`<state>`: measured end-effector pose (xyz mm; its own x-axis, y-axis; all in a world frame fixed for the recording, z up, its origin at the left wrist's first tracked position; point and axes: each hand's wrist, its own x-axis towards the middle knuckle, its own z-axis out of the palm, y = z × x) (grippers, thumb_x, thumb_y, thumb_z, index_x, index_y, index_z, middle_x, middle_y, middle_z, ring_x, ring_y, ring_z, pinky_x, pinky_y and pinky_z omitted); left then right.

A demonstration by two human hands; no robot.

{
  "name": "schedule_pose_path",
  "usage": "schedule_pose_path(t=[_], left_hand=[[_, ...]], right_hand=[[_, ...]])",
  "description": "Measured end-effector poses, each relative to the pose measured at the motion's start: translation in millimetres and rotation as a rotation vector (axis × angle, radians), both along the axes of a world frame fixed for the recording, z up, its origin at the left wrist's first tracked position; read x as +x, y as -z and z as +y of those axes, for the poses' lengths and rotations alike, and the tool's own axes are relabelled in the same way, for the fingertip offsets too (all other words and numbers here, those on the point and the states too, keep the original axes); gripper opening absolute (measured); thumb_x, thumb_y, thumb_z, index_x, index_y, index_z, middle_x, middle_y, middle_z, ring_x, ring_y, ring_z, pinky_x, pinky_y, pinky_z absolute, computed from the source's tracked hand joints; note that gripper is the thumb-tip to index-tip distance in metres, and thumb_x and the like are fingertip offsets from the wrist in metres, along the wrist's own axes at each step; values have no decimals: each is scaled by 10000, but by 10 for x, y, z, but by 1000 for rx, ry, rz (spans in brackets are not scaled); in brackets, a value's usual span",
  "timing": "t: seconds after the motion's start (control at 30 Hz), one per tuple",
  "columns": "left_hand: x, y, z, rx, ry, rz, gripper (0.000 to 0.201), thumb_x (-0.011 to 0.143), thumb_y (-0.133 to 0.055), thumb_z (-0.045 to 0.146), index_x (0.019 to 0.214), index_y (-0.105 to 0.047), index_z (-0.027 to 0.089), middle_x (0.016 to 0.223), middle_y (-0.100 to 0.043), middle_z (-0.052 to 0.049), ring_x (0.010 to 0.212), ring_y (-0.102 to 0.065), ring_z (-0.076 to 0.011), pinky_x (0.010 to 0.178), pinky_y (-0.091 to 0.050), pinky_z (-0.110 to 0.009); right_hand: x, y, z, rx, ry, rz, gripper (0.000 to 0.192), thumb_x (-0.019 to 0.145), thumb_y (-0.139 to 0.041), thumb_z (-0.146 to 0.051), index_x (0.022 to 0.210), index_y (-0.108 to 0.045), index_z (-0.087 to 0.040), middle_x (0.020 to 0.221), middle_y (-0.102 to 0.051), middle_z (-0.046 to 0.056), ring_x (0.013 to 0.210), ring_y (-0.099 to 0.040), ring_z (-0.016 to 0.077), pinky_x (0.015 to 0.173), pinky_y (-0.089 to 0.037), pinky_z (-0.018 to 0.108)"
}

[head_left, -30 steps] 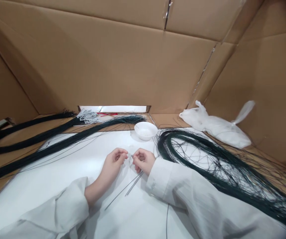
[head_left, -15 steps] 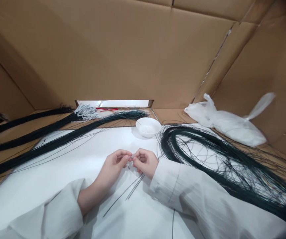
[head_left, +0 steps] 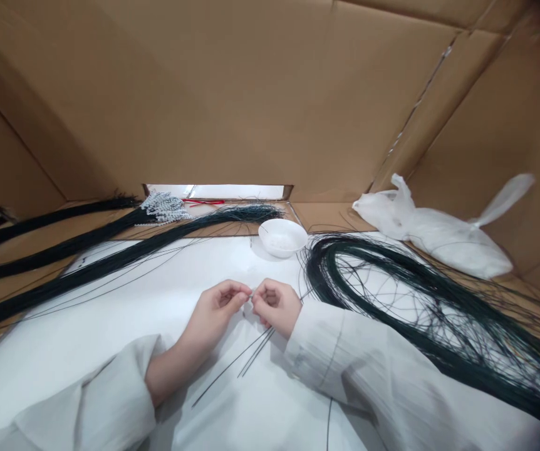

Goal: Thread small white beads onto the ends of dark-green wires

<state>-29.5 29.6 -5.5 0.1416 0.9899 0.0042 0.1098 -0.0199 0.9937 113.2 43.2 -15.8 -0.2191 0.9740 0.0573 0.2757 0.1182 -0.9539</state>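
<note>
My left hand (head_left: 218,310) and my right hand (head_left: 277,304) meet fingertip to fingertip above the white table surface (head_left: 157,300). Both are closed in a pinch. Several thin dark wires (head_left: 252,358) run out below my right hand, which grips them; their loose ends point toward me and to the left. Between the fingertips is a tiny pale thing, too small to name, that my left thumb and forefinger pinch. Just beyond my hands stands a white bowl (head_left: 282,252), its contents too faint to make out.
A big looped bundle of dark wires (head_left: 392,266) lies to the right. Behind it rests a tied white plastic bag (head_left: 458,241). Long wire bundles (head_left: 124,260) stretch across the left, one with white ends (head_left: 164,208). A cardboard wall (head_left: 213,100) with a slot encloses the back.
The view has shifted slightly. My fingertips have moved a little against each other at the pinch; both hands otherwise keep their place and the wires stay in my right hand.
</note>
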Motion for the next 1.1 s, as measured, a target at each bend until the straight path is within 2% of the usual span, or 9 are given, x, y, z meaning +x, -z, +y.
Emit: schedule_pose_path(t=[0.5,1.1], left_hand=[[-23,37,12,-8,5,4,154,757,-567,268,825,-627,144,799,-634,-31,699,-526,-123,650,-388,-224],[-14,8,1,-21,-9,11,150,735,-580,270,810,-646,159,802,-659,-32,676,-545,-129,643,-398,-229]], right_hand=[[-4,-21,16,-15,-18,5,64,666,-491,-197,613,-476,-163,488,-508,-25,396,-443,73,376,-314,178],[10,-6,12,-4,-26,-19,57,660,-485,-193,613,-483,-162,483,-498,-29,406,-432,71,390,-307,180]])
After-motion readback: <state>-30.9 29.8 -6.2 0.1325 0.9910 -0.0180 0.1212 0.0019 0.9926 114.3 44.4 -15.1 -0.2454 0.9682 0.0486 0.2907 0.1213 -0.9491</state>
